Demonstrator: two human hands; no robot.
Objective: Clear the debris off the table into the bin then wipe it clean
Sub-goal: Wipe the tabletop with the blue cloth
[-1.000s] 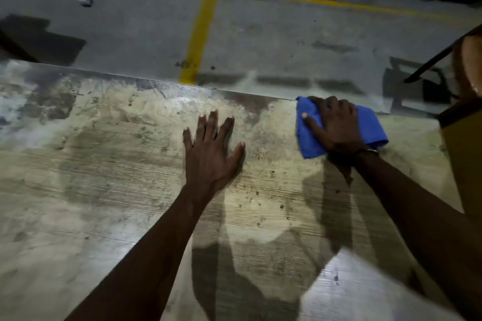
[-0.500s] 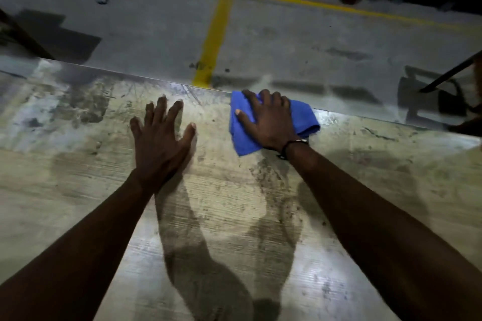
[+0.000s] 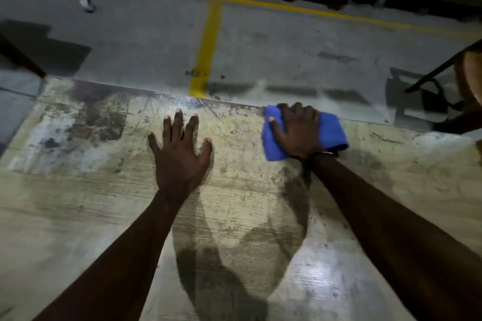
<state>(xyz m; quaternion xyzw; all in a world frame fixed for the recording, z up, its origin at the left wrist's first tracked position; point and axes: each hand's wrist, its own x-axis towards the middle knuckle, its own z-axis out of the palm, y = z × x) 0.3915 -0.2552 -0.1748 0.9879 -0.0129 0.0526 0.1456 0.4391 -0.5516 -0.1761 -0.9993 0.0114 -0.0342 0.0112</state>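
Two hands on table point(image 3: 78, 203): right hand point(image 3: 300, 133) presses cloth point(image 3: 331, 130) flat at far edge, 1 o'clock; left hand point(image 3: 180, 154) splayed, empty, at 11. Cloth's long axis runs along edge; unwiped stains lie toward 9

Stained table point(image 3: 78, 203) under blue cloth point(image 3: 331, 130)

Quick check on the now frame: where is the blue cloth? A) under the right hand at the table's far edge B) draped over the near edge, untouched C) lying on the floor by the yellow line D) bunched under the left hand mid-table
A: the blue cloth lies under the right hand at the far edge of the table, while the left hand rests flat on bare tabletop with fingers spread.
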